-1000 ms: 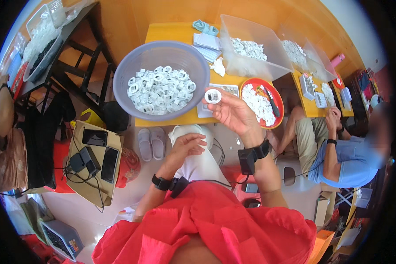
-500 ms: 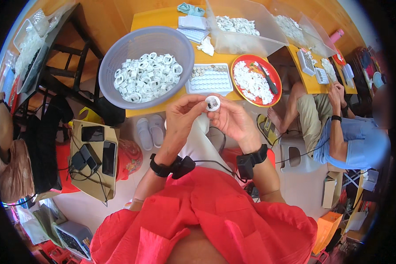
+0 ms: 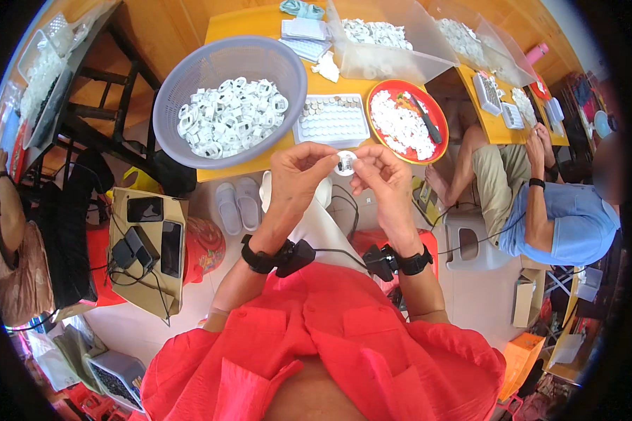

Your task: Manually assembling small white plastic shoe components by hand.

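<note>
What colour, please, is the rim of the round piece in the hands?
The round piece has a white rim, best seen in the head view.

The disc (image 3: 345, 163) is between left hand (image 3: 296, 177) and right hand (image 3: 387, 175), before the tray (image 3: 330, 132); basin (image 3: 225, 59) left, plate (image 3: 440, 116) right, bin (image 3: 393, 64) behind.

The left hand (image 3: 293, 175), earlier apart, now joins the right hand (image 3: 392, 179) in pinching the round white piece (image 3: 345, 163)

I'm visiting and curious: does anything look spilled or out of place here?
No spill stands out. A crumpled white scrap looks stray, lying loose beside the clear bin. The black tool in the red tray may be misplaced, resting on white pieces.
</note>
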Motion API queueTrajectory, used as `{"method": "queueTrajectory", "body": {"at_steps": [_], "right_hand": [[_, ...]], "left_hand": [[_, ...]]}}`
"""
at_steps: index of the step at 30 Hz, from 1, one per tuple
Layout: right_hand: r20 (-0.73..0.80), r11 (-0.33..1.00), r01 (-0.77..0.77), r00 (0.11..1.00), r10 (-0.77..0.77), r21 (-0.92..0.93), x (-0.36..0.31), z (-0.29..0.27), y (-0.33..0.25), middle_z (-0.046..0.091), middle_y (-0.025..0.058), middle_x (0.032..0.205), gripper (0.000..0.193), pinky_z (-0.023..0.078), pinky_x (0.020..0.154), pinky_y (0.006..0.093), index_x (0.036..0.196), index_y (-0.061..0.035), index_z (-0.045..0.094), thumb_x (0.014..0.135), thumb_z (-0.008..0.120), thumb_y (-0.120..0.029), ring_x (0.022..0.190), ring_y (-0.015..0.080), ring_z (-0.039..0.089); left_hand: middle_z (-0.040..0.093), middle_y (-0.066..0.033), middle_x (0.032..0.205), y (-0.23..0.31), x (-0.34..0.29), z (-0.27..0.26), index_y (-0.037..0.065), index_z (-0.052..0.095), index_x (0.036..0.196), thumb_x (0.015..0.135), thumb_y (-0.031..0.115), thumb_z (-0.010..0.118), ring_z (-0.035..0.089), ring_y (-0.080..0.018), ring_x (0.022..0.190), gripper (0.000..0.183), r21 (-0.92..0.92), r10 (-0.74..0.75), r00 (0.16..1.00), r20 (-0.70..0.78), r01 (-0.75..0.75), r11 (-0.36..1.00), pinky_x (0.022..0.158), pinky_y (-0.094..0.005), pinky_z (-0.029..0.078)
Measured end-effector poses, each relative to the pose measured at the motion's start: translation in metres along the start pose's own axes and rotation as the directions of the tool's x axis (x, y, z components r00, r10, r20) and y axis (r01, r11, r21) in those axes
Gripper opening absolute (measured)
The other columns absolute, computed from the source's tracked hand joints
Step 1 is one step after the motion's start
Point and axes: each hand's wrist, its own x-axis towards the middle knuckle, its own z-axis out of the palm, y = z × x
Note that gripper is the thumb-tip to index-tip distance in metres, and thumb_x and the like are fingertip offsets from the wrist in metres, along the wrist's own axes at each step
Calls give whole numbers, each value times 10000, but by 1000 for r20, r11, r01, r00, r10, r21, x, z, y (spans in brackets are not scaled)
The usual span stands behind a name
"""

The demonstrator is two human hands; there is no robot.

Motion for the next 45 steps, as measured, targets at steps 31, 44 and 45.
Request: {"method": "queueTrajectory", "body": {"at_steps": [31,44,45], "right_hand": [[-132,988,-56,988,75,141,-6,-1,7,610,61,730,135,493,500,190,913,1,546,801,588,-61,550,79,570],[-183,983,-54,983,22,-173,-3,-39,40,579,5,635,137,427,478,190,882,-20,604,810,592,-135,531,62,538],[-260,957,-8,963,-71,-291,6,-56,45,584,2,627,141,425,480,200,849,-19,620,798,601,-149,528,67,540]], "left_hand": [[607,-75,950,-14,-5,7,4,579,1036,829,84,565,584,-114,827,223,-353,-198,957,213,264,898,736,-237,496],[599,-127,998,-30,-21,-32,2,542,1063,867,116,500,614,-201,855,230,-320,-244,956,164,285,904,740,-285,520],[599,-127,998,-30,-24,-36,2,542,1063,867,116,500,614,-201,855,230,-320,-244,956,162,285,903,740,-285,520]]}}
